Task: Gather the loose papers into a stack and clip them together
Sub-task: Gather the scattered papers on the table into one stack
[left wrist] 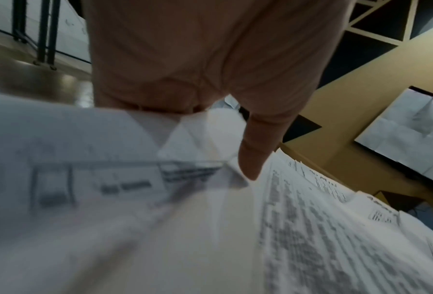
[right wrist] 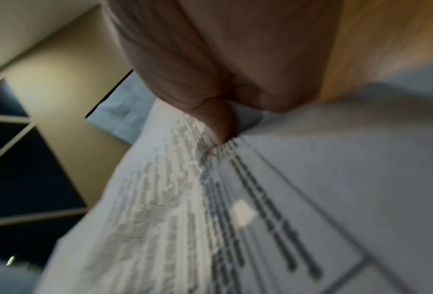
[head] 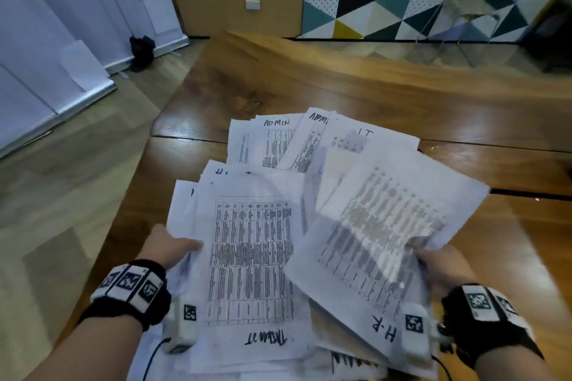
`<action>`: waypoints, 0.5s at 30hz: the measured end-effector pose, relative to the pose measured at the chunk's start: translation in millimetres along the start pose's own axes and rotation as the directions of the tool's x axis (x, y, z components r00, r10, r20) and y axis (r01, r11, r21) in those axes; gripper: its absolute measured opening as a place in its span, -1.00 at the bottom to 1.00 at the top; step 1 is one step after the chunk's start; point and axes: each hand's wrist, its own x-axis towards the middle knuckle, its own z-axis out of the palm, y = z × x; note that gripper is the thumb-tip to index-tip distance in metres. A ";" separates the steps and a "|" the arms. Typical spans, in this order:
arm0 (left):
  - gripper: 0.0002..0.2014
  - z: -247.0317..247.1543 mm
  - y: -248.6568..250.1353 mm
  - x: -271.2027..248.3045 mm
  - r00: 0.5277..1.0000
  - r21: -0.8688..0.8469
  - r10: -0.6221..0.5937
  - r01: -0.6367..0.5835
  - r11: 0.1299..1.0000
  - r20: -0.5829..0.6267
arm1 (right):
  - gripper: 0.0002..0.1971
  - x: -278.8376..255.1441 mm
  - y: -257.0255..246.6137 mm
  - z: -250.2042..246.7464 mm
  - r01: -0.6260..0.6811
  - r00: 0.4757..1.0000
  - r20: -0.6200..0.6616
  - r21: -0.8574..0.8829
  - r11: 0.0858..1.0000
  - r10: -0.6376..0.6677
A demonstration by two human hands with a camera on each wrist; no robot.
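Several printed sheets lie fanned over the wooden table (head: pixel 278 80). My left hand (head: pixel 173 249) holds the left edge of a bundle of papers (head: pixel 250 260) whose top sheet carries a table and upside-down handwriting. In the left wrist view the thumb (left wrist: pixel 255 157) presses on the papers (left wrist: pixel 323 238) while the other fingers are hidden under them. My right hand (head: pixel 445 269) pinches a raised, blurred sheet marked H.R (head: pixel 380 232) at its right edge; the right wrist view shows the thumb (right wrist: pixel 217 123) on that sheet (right wrist: pixel 185 208). More sheets headed ADMIN (head: pixel 275 139) and IT (head: pixel 362 139) lie beyond. No clip shows.
The table's left edge (head: pixel 130 201) drops to a wooden floor. A wall with coloured triangle panels (head: pixel 433 3) stands behind the table. A clear acrylic stand (head: pixel 464 18) sits at the far right of the tabletop. A dark bag (head: pixel 140 51) lies on the floor.
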 end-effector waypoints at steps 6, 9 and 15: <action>-0.49 11.0 -10.5 -10.1 0.987 -0.137 0.066 -0.045 0.989 0.149 | -0.78 -25.7 -11.5 -7.4 0.012 0.998 0.059 0.106 0.994 -0.019; -0.55 19.1 -6.2 -15.5 0.985 -0.210 0.075 -0.041 0.977 0.154 | -0.87 -27.7 -16.3 26.8 0.150 0.986 0.079 -0.067 0.986 -0.144; -0.68 24.8 7.7 -32.5 0.972 -0.311 0.153 -0.091 0.946 0.181 | -0.85 -40.3 -33.7 76.7 0.227 0.972 -0.008 -0.207 0.951 -0.234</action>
